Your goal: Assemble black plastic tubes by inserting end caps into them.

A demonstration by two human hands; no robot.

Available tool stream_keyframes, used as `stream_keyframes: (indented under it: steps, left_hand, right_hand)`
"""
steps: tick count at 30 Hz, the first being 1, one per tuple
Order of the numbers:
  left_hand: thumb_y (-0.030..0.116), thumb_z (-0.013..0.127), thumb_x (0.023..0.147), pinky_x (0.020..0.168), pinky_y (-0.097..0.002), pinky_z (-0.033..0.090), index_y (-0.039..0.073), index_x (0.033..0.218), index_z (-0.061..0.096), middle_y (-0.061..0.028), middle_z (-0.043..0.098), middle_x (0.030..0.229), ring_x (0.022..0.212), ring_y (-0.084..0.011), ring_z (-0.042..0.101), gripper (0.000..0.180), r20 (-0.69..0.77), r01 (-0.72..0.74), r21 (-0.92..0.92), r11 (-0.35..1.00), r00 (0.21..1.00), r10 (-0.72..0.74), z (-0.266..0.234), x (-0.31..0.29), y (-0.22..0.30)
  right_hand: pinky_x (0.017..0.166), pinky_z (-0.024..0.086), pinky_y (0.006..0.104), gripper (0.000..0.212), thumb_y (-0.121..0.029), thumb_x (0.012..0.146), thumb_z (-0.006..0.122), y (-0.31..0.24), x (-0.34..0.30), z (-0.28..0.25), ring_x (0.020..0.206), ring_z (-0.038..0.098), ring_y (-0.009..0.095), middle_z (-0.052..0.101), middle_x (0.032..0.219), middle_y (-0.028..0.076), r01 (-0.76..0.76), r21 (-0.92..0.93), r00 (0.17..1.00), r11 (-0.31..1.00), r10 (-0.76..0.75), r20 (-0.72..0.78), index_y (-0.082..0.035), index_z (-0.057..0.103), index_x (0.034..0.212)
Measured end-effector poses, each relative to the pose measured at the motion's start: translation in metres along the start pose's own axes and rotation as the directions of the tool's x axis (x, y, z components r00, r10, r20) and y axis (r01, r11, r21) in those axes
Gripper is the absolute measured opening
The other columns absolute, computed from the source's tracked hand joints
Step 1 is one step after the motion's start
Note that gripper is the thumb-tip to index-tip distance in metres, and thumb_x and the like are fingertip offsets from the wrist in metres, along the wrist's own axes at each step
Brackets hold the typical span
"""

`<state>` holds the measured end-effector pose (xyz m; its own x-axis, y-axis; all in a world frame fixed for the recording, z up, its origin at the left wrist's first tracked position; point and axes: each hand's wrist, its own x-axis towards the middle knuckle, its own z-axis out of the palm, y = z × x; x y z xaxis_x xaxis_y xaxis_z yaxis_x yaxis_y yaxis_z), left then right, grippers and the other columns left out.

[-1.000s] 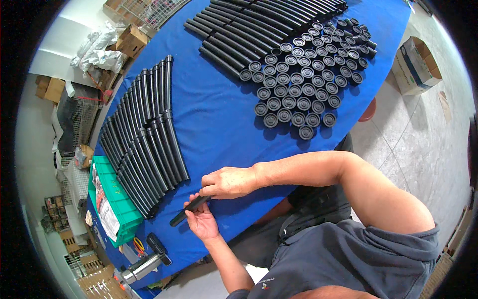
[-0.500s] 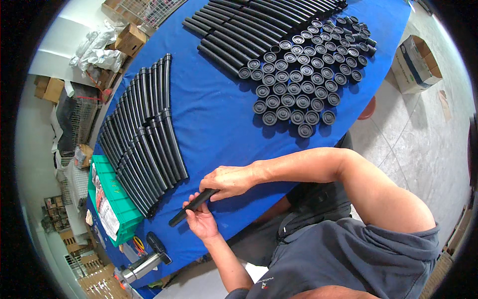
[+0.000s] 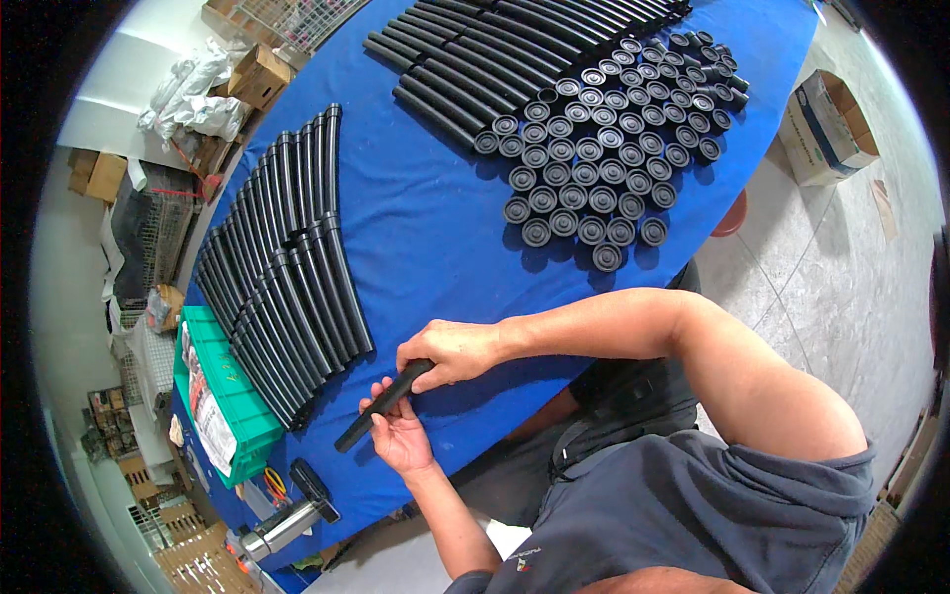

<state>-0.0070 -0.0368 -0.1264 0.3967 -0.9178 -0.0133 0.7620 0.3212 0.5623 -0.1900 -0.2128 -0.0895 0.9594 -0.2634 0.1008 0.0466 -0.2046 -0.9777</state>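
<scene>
A short black tube (image 3: 381,411) is held slantwise above the blue cloth, between both of my hands. My left hand (image 3: 401,441) cradles its lower middle from beneath, thumb on one side and fingers on the other. The tube's lower left end sticks out past this hand. At the upper right end, my right hand (image 3: 453,348) is closed round it, partly hiding that end. Just beyond lie rows of similar black tubes (image 3: 287,257) with collared ends, set side by side in overlapping layers.
Many round black caps (image 3: 589,178) stand grouped at the far right of the blue-covered table (image 3: 426,257), beside more black tubes (image 3: 475,59). A green bin (image 3: 257,421), a black-and-silver tool (image 3: 287,520) and yellow-handled scissors (image 3: 275,485) sit at left. An open carton (image 3: 826,129) stands on the floor.
My right hand has shifted slightly up and turned on the tube's upper end, so more of that end shows. The left hand has barely moved.
</scene>
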Motion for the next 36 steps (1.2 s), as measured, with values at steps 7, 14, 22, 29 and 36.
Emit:
stream_keyframes:
  steps: [7,14,22,29,36]
  left_hand:
    - [0.006,0.058,0.095,0.111,-0.0491,0.042,0.0,0.124,0.056,-0.0228,0.051,0.137,0.132,-0.0365,0.045,0.03,0.035,0.008,-0.035,0.999,0.999,-0.007,-0.004,0.001,0.002]
    - [0.007,0.058,0.095,0.11,-0.0483,0.044,-0.001,0.122,0.057,-0.0234,0.051,0.136,0.132,-0.0363,0.045,0.028,0.017,0.015,-0.035,0.999,1.0,-0.015,-0.002,0.0,0.002]
    - [0.009,0.059,0.095,0.113,-0.0463,0.04,-0.002,0.121,0.058,-0.0203,0.053,0.135,0.132,-0.0346,0.045,0.028,0.065,0.037,-0.095,0.995,0.997,-0.031,-0.001,0.001,0.003]
    - [0.008,0.057,0.096,0.115,-0.0465,0.038,-0.003,0.118,0.059,-0.0205,0.055,0.133,0.132,-0.0344,0.046,0.025,0.057,0.015,-0.098,0.995,0.998,-0.009,0.003,-0.001,0.001]
    - [0.006,0.061,0.093,0.11,-0.0472,0.044,0.001,0.119,0.058,-0.0222,0.058,0.13,0.128,-0.0348,0.05,0.026,-0.007,0.004,-0.073,0.997,1.0,-0.005,0.004,0.0,-0.001]
  right_hand:
    - [0.065,0.049,0.047,0.026,-0.014,0.085,0.066,0.014,-0.001,0.014,0.079,0.061,0.036,0.057,0.092,0.015,0.372,-0.29,0.886,0.882,-0.43,-0.171,-0.004,0.055,0.107]
    - [0.067,0.049,0.0479,0.027,-0.014,0.083,0.067,0.012,-0.001,0.012,0.081,0.061,0.038,0.058,0.091,0.016,0.331,-0.312,0.905,0.891,-0.393,-0.161,-0.004,0.055,0.105]
    - [0.068,0.049,0.0473,0.029,-0.013,0.082,0.067,0.013,0.0,0.015,0.081,0.061,0.036,0.058,0.09,0.015,0.363,-0.383,0.883,0.849,-0.444,-0.148,-0.003,0.056,0.106]
    - [0.074,0.048,0.047,0.03,-0.014,0.082,0.068,0.012,0.0,0.014,0.086,0.061,0.036,0.06,0.089,0.016,0.326,-0.248,0.912,0.912,-0.373,-0.17,-0.002,0.057,0.106]
    - [0.071,0.049,0.0469,0.029,-0.014,0.082,0.067,0.016,0.0,0.017,0.083,0.061,0.036,0.06,0.09,0.015,0.336,-0.264,0.9,0.904,-0.39,-0.192,-0.002,0.056,0.107]
